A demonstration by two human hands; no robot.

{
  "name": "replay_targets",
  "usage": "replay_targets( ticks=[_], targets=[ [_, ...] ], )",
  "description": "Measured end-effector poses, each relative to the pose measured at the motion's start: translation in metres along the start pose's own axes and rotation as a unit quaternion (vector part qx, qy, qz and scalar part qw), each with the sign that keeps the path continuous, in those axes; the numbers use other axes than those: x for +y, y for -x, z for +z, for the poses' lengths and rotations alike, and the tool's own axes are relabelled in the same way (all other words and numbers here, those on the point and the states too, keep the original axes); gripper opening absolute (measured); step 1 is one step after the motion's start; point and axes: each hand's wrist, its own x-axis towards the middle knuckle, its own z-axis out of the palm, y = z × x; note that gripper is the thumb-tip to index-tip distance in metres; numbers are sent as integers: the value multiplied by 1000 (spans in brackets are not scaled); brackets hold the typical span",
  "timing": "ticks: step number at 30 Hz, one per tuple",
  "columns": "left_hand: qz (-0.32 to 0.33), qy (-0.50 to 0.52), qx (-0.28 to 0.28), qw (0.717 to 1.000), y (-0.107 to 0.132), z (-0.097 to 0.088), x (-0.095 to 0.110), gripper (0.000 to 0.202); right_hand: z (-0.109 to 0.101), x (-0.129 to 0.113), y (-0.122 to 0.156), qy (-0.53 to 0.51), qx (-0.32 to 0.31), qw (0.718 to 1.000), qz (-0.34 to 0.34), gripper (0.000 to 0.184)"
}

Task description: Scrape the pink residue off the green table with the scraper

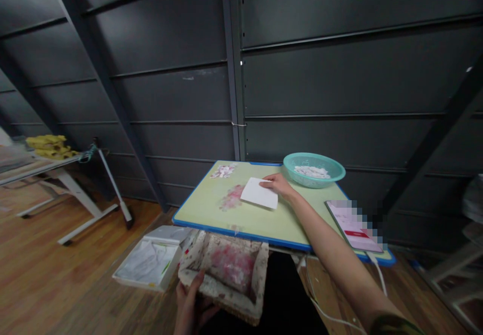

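Observation:
My right hand (278,184) reaches out over a small green table with a blue edge (204,222) and grips the right end of a flat white card (258,193). Just left of the card lies a pile of pinkish scraps (231,197) on the tabletop, and a smaller pale pile (223,171) sits at the far left corner. My left hand (192,305) holds the near wall of a fabric-lined box (226,269) below the table's front edge; the box holds pink scraps.
A teal bowl (314,169) with white bits stands at the table's far right. A phone (353,226) with a white cable lies at the right edge. A white box (151,262) rests on the wooden floor. Another table (45,166) with yellow items stands at left.

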Motion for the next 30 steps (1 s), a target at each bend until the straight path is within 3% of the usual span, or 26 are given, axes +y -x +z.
replay_targets(
  ticks=[6,12,15,18,21,26,30],
  targets=[
    [-6,-3,-10,1000,6,3,6,58,28,0,11,59,-153,986,-23,28],
    [-17,-12,4,1000,4,1,6,63,51,5,19,-5,-242,970,-5,36],
    [-19,-12,0,1000,2,0,5,63,42,5,11,-54,-160,986,-14,41],
    [-17,-17,-8,1000,4,1,6,59,17,7,-3,-19,42,999,-28,41],
    [-16,-10,-7,1000,7,2,8,59,-9,16,-16,97,198,975,-15,37],
    [-19,-8,-9,1000,7,2,9,65,-16,29,-24,209,229,950,-23,34],
    [-26,-12,-12,1000,4,1,7,64,-8,31,-25,227,173,958,-19,25]
  ],
)
